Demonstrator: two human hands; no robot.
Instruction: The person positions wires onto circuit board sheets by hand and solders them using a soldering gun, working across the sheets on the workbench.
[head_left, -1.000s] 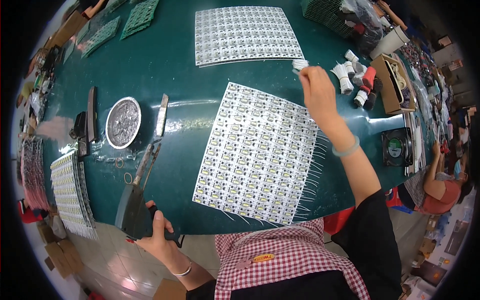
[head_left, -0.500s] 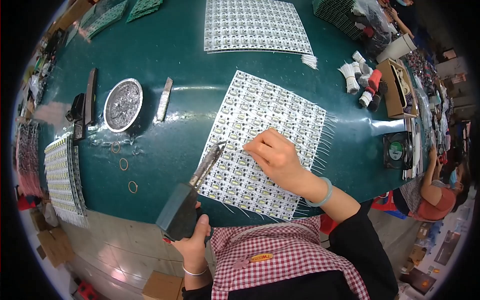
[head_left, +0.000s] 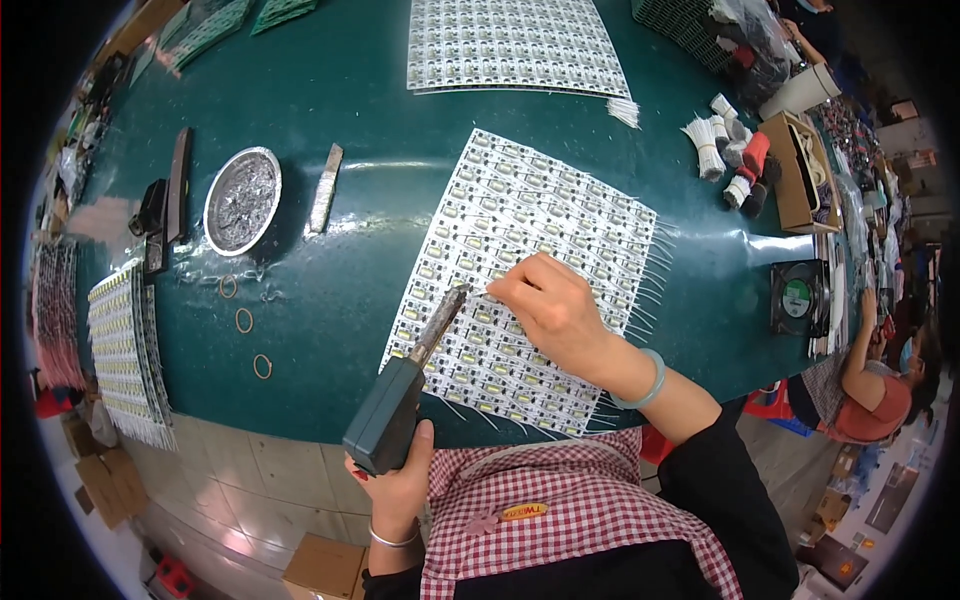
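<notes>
A: Fingers?
B: Right hand (head_left: 555,310) pinches a thin wire against the LED circuit panel (head_left: 520,285). Left hand (head_left: 400,480) wraps the soldering iron (head_left: 405,395), its tip touching the panel beside those fingertips.
A: Panel location?
B: Flat on the green table (head_left: 330,300), right of the round solder dish (head_left: 241,200).

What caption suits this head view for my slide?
Left hand aims soldering iron at white circuit panel; right hand rests there.

The green table (head_left: 330,90) has bare room between the two white circuit board sheets (head_left: 520,270) and left of the near sheet. A round metal dish (head_left: 242,200), a metal bar (head_left: 326,187) and rubber bands (head_left: 243,320) sit there. Wire bundles (head_left: 712,150) and a cardboard box (head_left: 790,170) crowd the right side.
</notes>
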